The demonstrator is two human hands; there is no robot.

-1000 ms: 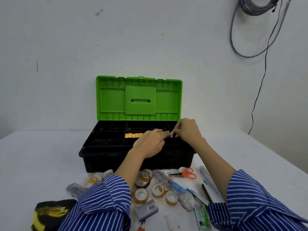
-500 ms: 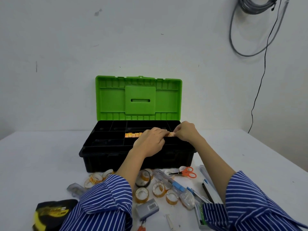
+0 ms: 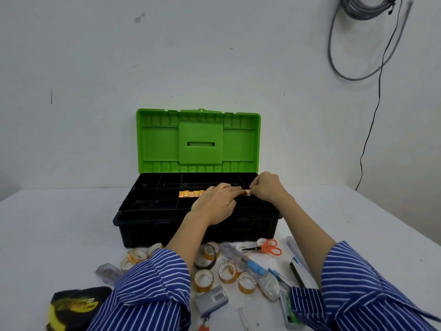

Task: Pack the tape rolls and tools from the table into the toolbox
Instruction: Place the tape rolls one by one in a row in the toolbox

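A black toolbox [image 3: 152, 225] with an upright green lid [image 3: 198, 142] stands at the table's middle. A row of small orange tape rolls [image 3: 191, 193] lies in a middle compartment of its tray. My left hand [image 3: 216, 203] rests flat over the row's right part. My right hand [image 3: 266, 189] pinches a small orange tape roll [image 3: 248, 192] at the row's right end. Several loose tape rolls [image 3: 204, 279] lie on the table in front of the toolbox, between my forearms.
Orange-handled scissors [image 3: 268, 247], a clear utility knife with a blue slider [image 3: 248, 261], a grey staple box [image 3: 211, 298], a black-and-yellow tape measure [image 3: 74, 306], a stapler [image 3: 297, 268] and other small tools lie near the front edge. Cables hang on the wall [image 3: 365, 44].
My right hand has come down from above the tray to the row's right end with the small roll. My left hand has spread flatter over the row.
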